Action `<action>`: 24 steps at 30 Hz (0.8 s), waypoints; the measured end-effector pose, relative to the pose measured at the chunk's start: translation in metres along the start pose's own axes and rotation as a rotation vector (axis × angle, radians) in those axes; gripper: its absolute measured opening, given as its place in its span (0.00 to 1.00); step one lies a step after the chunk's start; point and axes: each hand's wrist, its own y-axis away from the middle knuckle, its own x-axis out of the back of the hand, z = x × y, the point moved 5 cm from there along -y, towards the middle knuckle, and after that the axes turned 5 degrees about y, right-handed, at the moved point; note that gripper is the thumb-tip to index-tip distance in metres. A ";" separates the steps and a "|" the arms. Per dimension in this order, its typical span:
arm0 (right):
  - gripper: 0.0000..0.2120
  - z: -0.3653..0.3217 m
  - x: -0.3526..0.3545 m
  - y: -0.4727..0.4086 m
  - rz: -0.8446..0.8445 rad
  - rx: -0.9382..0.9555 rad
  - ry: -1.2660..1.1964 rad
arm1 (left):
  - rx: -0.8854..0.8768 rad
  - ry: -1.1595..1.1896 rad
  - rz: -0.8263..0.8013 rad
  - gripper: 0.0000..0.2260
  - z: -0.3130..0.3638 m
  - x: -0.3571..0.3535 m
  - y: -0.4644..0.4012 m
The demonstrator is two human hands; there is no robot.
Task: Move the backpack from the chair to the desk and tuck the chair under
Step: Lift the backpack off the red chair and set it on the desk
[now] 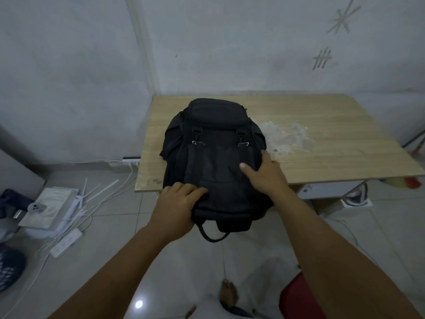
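Head view: backpack [213, 157] on desk [322, 134], under both hands' fingers [190, 188].

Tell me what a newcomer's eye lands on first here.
A bulky black fabric backpack lies on the left part of the pale wooden desk, its near end overhanging the edge. The left hand and right hand press on it. A red chair shows at lower right.
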 end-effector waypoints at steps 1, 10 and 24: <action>0.46 0.001 -0.001 -0.013 -0.043 -0.026 -0.070 | 0.002 0.021 -0.147 0.42 -0.005 -0.004 -0.001; 0.61 -0.006 -0.028 -0.082 -0.146 -0.140 -0.350 | 0.639 0.646 0.119 0.44 -0.088 0.001 -0.081; 0.61 -0.007 -0.045 -0.151 -0.158 -0.063 -0.494 | 1.131 0.959 0.215 0.49 -0.157 -0.055 -0.127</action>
